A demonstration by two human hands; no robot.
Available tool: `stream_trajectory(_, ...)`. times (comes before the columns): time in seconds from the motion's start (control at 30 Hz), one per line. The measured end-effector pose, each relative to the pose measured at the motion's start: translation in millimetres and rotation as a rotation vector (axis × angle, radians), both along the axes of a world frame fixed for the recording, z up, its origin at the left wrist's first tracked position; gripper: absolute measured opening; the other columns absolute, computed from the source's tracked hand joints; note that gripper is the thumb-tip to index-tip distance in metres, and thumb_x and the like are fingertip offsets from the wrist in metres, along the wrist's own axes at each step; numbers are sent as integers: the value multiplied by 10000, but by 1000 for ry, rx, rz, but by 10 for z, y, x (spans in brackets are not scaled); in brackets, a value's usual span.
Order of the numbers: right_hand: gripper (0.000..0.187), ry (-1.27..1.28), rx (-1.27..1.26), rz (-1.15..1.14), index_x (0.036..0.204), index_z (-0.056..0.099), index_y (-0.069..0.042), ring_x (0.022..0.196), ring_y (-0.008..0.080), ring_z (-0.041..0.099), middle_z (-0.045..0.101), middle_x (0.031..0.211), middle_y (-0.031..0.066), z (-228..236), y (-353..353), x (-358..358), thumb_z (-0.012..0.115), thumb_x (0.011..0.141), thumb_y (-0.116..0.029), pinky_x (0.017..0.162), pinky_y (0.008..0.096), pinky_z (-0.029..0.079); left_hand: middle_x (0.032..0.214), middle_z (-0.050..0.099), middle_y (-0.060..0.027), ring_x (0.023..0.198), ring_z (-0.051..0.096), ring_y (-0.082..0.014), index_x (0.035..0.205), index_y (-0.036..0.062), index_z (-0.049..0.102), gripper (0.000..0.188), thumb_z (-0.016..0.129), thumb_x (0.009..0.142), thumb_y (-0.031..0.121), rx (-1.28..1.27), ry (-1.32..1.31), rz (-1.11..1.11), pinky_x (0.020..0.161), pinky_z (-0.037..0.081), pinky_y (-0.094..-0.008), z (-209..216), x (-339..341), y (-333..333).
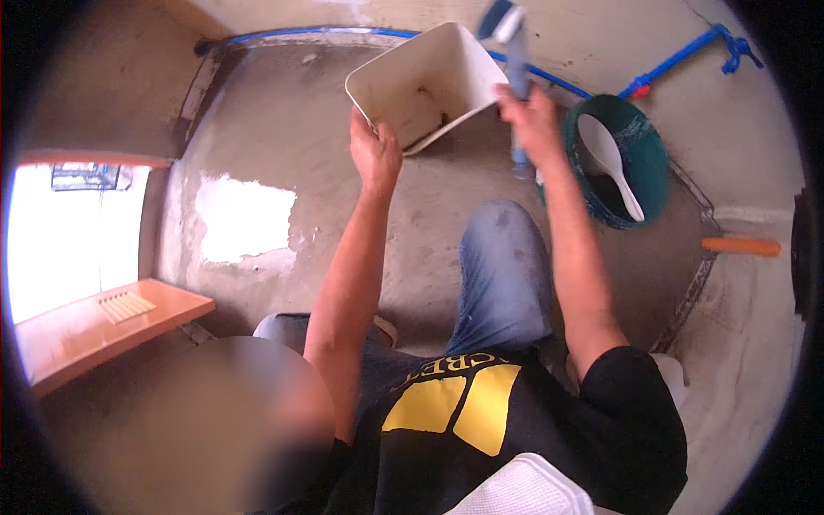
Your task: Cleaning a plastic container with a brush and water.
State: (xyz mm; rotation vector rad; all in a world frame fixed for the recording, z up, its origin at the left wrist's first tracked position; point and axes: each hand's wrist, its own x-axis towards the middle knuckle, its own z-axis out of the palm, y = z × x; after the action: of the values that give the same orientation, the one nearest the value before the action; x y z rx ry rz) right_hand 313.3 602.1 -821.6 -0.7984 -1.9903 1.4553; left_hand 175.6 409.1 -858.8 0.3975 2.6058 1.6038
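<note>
My left hand (376, 153) is closed around the near left rim of a white, squarish plastic bin (468, 64). The bin is tilted with its opening toward me, and brown stains show on its inner bottom. My right hand (534, 124) is at the bin's right edge, closed on a brush-like tool with a grey-blue shaft (518, 64) and a blue and white end. Motion smears that tool, so its exact kind is unclear. To the right of my right hand stands a dark green bucket (659, 163) with a white dipper (603, 146) in it.
A blue pipe (678, 62) with a tap runs along the wall at the far right. An orange bar-shaped piece (740, 246) lies by the right wall. The grey concrete floor (429, 206) has a bright patch of light. At left, an orange-brown panel (163, 305) borders a bright opening.
</note>
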Motion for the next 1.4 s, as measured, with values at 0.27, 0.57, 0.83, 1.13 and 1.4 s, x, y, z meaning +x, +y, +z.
stream_trajectory(0.27, 411, 1, -333, -54, 1004, 615, -55, 557, 75, 446, 534, 645, -15, -57, 391, 245, 488, 915, -436, 525, 226, 319, 932, 635, -173, 853, 648, -258, 1326, 74, 450, 538, 430, 789, 47, 160, -143, 100, 767, 491, -349, 3, 68, -576)
stream_trajectory(0.57, 337, 121, -328, 309, 1046, 611, -47, 688, 102, 546, 575, 728, 14, 56, -125, -479, 559, 895, -344, 650, 250, 429, 923, 667, -202, 843, 662, -283, 1222, 62, 524, 422, 526, 804, 124, -47, 58, 82, 798, 490, -390, -66, -389, -573)
stream_trajectory(0.83, 388, -3, -191, 301, 1103, 561, 10, 719, 110, 601, 646, 788, 65, 142, -513, -1014, 604, 890, -312, 679, 268, 452, 923, 635, -198, 754, 680, -268, 1089, -75, 541, 343, 550, 818, 134, -70, -371, 57, 617, 615, -358, 268, -439, -191)
stream_trajectory(1.13, 322, 12, -194, 350, 1061, 584, -15, 710, 181, 641, 665, 764, 118, 213, -735, -758, 538, 912, -296, 644, 344, 480, 981, 644, -231, 868, 620, -412, 1104, -69, 518, 488, 577, 875, 359, -270, 665, 208, 793, 492, -470, 277, -407, -35)
stream_trajectory(1.4, 335, -295, 152, 362, 1072, 687, -83, 865, 107, 618, 704, 954, 69, 424, 79, 201, 618, 888, -353, 781, 274, 485, 762, 563, -60, 567, 494, -150, 981, 55, 561, 317, 559, 918, 366, 591, -775, -113, 523, 448, -290, 738, -318, 345)
